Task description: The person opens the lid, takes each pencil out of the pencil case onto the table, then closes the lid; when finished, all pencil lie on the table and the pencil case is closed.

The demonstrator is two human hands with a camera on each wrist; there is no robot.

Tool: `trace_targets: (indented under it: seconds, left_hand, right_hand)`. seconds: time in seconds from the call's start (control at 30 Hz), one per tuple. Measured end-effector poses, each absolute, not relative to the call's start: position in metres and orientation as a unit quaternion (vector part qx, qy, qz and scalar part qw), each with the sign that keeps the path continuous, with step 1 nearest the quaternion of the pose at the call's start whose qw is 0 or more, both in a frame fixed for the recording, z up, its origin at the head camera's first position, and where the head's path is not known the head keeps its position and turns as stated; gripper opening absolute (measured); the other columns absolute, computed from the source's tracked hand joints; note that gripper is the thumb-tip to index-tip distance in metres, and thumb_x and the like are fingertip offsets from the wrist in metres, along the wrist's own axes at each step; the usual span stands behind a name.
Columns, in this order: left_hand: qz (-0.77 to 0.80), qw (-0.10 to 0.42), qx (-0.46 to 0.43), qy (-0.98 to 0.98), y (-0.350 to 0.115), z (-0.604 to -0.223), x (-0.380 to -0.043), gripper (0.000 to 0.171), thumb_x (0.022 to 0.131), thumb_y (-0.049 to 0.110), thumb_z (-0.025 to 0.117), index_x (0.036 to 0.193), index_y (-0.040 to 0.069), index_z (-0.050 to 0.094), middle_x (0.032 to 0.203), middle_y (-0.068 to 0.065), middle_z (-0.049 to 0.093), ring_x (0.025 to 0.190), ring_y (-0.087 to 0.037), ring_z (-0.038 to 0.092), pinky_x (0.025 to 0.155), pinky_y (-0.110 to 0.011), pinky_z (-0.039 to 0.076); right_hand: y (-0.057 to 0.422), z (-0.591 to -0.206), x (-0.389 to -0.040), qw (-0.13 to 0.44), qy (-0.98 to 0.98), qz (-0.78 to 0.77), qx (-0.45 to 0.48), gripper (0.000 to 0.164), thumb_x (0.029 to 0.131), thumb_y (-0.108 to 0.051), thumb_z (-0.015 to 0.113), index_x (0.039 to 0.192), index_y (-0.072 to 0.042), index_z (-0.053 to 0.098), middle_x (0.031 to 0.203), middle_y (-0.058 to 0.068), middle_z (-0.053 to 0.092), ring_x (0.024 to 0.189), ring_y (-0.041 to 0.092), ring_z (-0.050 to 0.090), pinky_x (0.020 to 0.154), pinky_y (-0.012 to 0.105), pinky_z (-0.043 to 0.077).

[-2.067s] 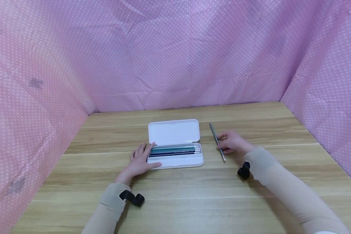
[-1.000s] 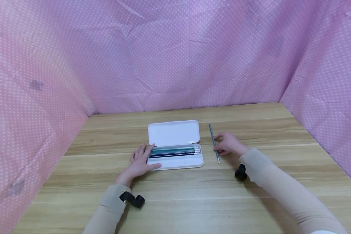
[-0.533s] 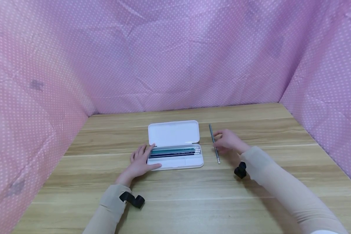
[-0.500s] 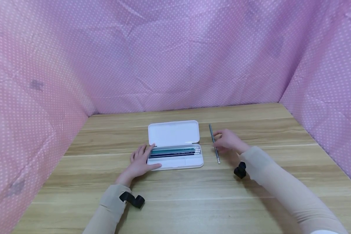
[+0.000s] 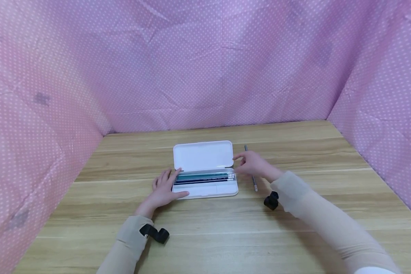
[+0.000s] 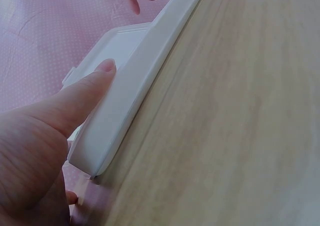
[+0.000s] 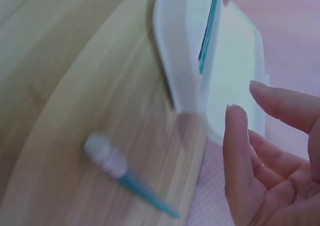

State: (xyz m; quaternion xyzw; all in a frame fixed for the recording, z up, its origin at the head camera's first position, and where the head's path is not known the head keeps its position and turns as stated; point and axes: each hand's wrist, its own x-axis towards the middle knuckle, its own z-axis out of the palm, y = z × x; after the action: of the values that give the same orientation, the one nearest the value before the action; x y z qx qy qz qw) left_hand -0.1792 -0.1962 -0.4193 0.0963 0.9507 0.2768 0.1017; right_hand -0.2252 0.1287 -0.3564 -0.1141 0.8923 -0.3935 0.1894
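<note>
A white pencil case [image 5: 196, 189] lies with its lid [image 5: 203, 156] folded back on the table. Inside its rear compartment are several teal and dark pencils [image 5: 205, 177], their eraser ends toward the right. My left hand [image 5: 162, 193] spreads over the case's left end, thumb on the front rim and index finger near the hinge corner. Reaching across a loose teal pencil [image 5: 255, 184], my right hand [image 5: 255, 165] has its fingertips near the case's right end. In the right wrist view, its thumb and index finger stand apart with nothing between them; the pencil [image 7: 147, 195] lies beside the hand on the table.
The wood-grain table [image 5: 205, 236] extends around the case. Pink dotted cloth [image 5: 205, 64] hangs behind it and along both sides. A small black camera is strapped to each wrist.
The right hand has left the loose pencil and moved left to the case's right end. Earlier, that hand had shifted the pencil slightly left. The left hand and case stay put.
</note>
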Motion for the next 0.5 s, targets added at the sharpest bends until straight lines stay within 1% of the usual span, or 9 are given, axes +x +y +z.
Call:
trace_targets:
  seconds: [0.07, 0.2, 0.37, 0.5]
  left_hand:
    - [0.277, 0.102, 0.096, 0.951, -0.196, -0.419, -0.179, 0.092, 0.080, 0.052, 0.068, 0.152, 0.020, 0.020, 0.155, -0.026, 0.005, 0.141, -0.048, 0.000, 0.107, -0.064, -0.005]
    - [0.275, 0.103, 0.097, 0.951, -0.196, -0.418, -0.179, 0.092, 0.080, 0.052, 0.068, 0.152, 0.020, 0.020, 0.155, -0.026, 0.005, 0.141, -0.047, 0.000, 0.107, -0.064, -0.005]
    - [0.277, 0.104, 0.095, 0.950, -0.195, -0.418, -0.179, 0.092, 0.080, 0.052, 0.069, 0.152, 0.019, 0.020, 0.155, -0.026, 0.006, 0.141, -0.047, 0.000, 0.107, -0.064, -0.005]
    - [0.276, 0.103, 0.094, 0.951, -0.195, -0.417, -0.180, 0.092, 0.080, 0.051, 0.069, 0.151, 0.019, 0.021, 0.155, -0.026, 0.007, 0.141, -0.047, 0.000, 0.107, -0.064, -0.005]
  right_hand:
    - [0.122, -0.355, -0.224, 0.187, 0.894, -0.385, -0.130, 0.051, 0.083, -0.015, 0.071, 0.129, -0.005, 0.054, 0.083, 0.005, 0.060, 0.066, 0.020, 0.058, 0.063, 0.032, 0.054]
    - [0.109, -0.359, -0.224, 0.179, 0.889, -0.377, -0.187, 0.047, 0.084, -0.013, 0.070, 0.128, -0.003, 0.055, 0.082, 0.005, 0.062, 0.066, 0.020, 0.058, 0.058, 0.027, 0.050]
    - [0.094, -0.366, -0.223, 0.152, 0.889, -0.365, -0.232, 0.043, 0.083, -0.011, 0.071, 0.124, -0.004, 0.058, 0.082, 0.003, 0.063, 0.073, 0.015, 0.058, 0.063, 0.024, 0.050]
    - [0.084, -0.365, -0.220, 0.138, 0.895, -0.348, -0.244, 0.042, 0.083, -0.013, 0.072, 0.123, -0.007, 0.060, 0.087, 0.003, 0.063, 0.082, 0.017, 0.060, 0.069, 0.026, 0.051]
